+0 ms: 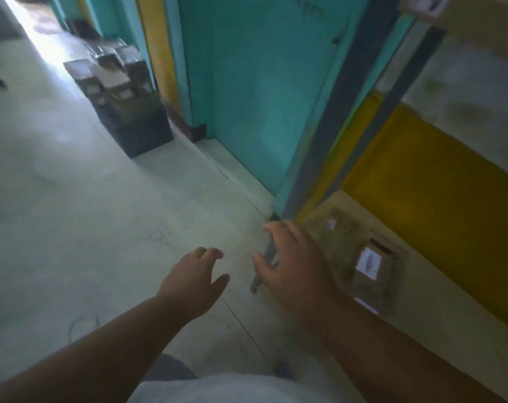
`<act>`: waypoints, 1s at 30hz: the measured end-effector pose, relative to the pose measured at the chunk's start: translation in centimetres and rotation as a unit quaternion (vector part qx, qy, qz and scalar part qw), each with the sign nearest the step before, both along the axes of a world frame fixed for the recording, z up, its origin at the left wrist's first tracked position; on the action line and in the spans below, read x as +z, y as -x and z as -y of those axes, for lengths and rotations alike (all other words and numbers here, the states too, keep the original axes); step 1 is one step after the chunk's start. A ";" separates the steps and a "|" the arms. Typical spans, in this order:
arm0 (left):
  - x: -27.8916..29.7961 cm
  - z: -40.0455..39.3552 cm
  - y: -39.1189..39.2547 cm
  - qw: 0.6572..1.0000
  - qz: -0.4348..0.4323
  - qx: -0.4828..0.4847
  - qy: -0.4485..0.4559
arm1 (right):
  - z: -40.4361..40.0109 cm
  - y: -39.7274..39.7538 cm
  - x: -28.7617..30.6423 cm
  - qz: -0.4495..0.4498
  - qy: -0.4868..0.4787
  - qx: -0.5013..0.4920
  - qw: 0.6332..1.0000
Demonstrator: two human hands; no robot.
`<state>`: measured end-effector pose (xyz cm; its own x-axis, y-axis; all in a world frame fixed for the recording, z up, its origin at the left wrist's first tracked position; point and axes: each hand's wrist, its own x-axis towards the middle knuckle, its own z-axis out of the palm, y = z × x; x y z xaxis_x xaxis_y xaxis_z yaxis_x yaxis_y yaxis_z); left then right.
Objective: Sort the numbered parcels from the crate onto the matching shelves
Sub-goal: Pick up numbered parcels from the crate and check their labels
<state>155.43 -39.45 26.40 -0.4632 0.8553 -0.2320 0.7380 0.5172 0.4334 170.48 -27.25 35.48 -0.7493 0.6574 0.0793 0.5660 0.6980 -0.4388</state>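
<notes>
Both my hands are empty, so I judge I am between parcels. My left hand [193, 279] hangs over the pale concrete floor [72, 199], fingers loosely spread. My right hand [293, 266] hovers by the front corner of the low cream shelf board [450, 330], fingers apart, holding nothing. Two brown cardboard parcels with white labels [372, 269] lie on that board near its front edge. The dark plastic crate [136, 123], stacked with more brown parcels, stands well apart beside the teal wall [261, 97]. Next I should walk to the crate, lift one parcel and read its number.
</notes>
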 end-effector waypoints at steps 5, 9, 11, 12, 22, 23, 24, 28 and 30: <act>1.6 5.2 15.7 0.998 -0.035 0.050 -0.011 | 3.7 17.3 1.5 -0.034 -0.024 0.043 0.998; 4.9 8.0 27.6 0.992 -0.062 0.107 -0.030 | 4.6 30.3 4.1 -0.085 -0.030 0.036 0.995; 6.2 8.5 32.4 0.991 -0.063 0.118 -0.034 | 4.6 35.6 5.5 -0.098 -0.035 0.035 0.994; 6.5 8.5 34.7 0.990 -0.063 0.123 -0.034 | 4.4 38.1 5.9 -0.097 -0.032 0.041 0.994; 5.9 3.0 57.7 0.975 -0.052 0.215 -0.032 | -3.6 65.0 5.2 -0.104 -0.025 0.113 0.988; 6.3 2.7 60.0 0.974 -0.059 0.217 -0.024 | -4.2 68.0 5.6 -0.100 -0.030 0.120 0.987; 6.7 2.4 62.4 0.973 -0.061 0.220 -0.021 | -4.9 70.9 5.9 -0.100 -0.034 0.123 0.987; 6.8 0.6 72.4 0.972 -0.066 0.223 -0.021 | -7.0 81.7 5.8 -0.091 -0.032 0.132 0.987; 5.7 -0.7 77.9 0.973 -0.058 0.221 -0.026 | -8.1 86.8 4.5 -0.089 -0.033 0.121 0.988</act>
<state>77.54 -38.74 32.12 -0.8086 0.5764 -0.1177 0.4947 0.7745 0.3942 83.64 -19.14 39.95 -0.8544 0.4501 0.2596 0.2975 0.8334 -0.4657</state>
